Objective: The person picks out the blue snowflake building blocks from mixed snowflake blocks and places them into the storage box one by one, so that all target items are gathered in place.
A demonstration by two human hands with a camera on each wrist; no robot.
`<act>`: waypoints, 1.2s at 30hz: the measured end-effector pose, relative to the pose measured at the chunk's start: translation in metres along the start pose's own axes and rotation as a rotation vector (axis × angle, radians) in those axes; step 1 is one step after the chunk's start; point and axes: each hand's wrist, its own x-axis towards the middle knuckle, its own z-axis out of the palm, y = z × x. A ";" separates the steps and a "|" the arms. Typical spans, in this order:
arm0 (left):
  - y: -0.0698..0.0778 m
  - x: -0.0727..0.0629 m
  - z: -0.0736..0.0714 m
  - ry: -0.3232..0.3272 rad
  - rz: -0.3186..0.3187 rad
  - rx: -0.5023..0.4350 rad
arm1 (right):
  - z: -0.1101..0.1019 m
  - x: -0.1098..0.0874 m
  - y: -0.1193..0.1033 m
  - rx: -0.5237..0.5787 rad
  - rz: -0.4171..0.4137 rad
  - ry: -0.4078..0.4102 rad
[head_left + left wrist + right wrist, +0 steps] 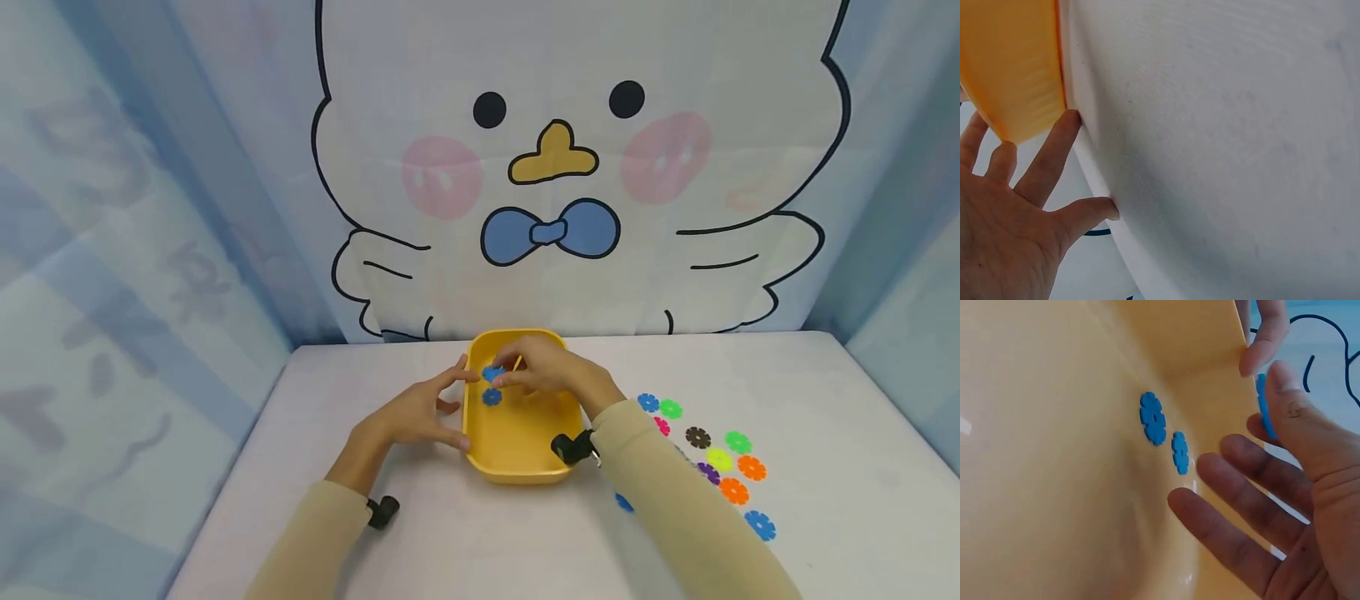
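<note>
Pinching a blue disc [492, 374] over the yellow tub [517, 467].
Right hand [547, 371] holds the disc between thumb and forefinger, other fingers loosely spread, above the tub's 11 o'clock corner; two blue discs [1153, 418] already lie inside. Left hand [416, 412], fingers straight, braces the tub's 9 o'clock wall. Advise lowering before letting go. Loose coloured discs [718, 459] lie at 3 o'clock.

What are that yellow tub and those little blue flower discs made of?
The yellow tub looks like smooth moulded plastic: glossy, with bright glints on its inner wall and rounded corners. The blue flower discs look like thin, rigid plastic with a duller finish, flat with notched edges and a centre hole. The right hand pinches one; whether it is hard or slightly flexible cannot be told.
</note>
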 end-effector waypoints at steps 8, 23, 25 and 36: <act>0.003 0.001 0.002 -0.007 0.006 -0.008 | 0.011 0.006 0.009 -0.047 -0.005 -0.082; 0.005 0.002 0.000 0.005 0.002 0.012 | 0.020 0.012 0.013 -0.024 0.016 -0.096; 0.004 0.002 0.000 0.005 0.004 0.018 | 0.020 0.012 0.014 -0.026 0.023 -0.099; 0.002 0.000 -0.001 0.005 -0.021 0.005 | 0.017 0.010 0.008 -0.050 0.121 -0.143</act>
